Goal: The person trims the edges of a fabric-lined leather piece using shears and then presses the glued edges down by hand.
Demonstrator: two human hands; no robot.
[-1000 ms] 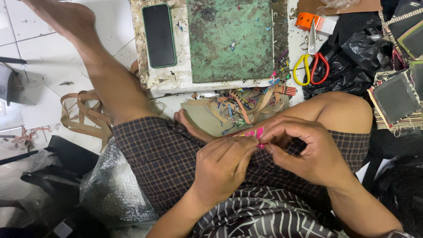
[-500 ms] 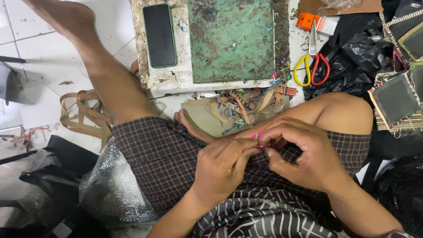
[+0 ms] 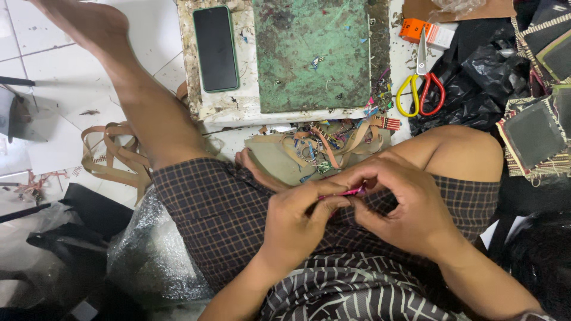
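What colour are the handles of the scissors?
One handle of the scissors is yellow and the other is red, seen in the head view, lying on the floor.

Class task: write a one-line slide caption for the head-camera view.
Both hands, left hand and right hand, pinch a small pink strip over the lap.

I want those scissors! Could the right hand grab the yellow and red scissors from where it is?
Probably yes, but not right away. The right hand is pinching a small pink piece together with the left hand. The scissors lie in the open beyond the knee, nothing covering them.
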